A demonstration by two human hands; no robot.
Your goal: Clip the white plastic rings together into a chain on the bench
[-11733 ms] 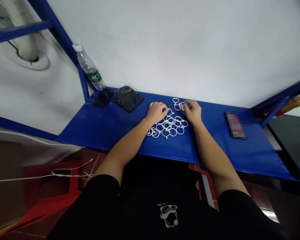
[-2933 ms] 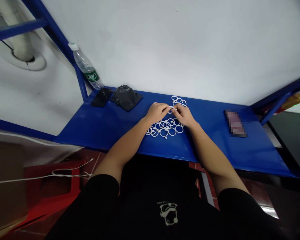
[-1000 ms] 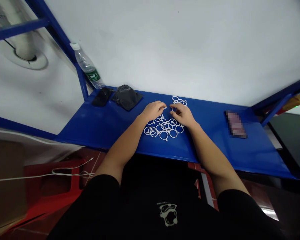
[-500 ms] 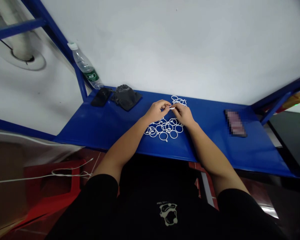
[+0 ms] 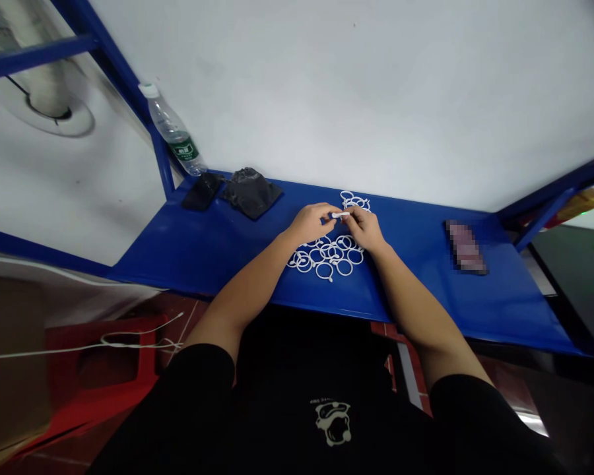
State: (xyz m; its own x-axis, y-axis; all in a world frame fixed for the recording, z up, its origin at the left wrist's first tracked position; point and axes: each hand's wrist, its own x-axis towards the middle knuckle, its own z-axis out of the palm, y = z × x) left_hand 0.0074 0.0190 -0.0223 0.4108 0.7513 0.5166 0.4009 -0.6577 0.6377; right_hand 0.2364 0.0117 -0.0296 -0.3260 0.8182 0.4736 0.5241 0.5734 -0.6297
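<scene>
Holds one white ring (image 5: 342, 214) nearly edge-on between left hand (image 5: 311, 223) and right hand (image 5: 365, 226), over the blue table (image 5: 178, 254). Closes right thumb and fingers on one end. Cannot tell the firmness of contact at the left-hand end, with thumb and fingers slightly parted. Obscures the ring's full outline. Hides part of the ring pile (image 5: 332, 253) behind the left wrist and part of the far ring cluster (image 5: 359, 200) behind the right hand. Shows the oblong item (image 5: 466, 247) at right only as a pixelated patch.
</scene>
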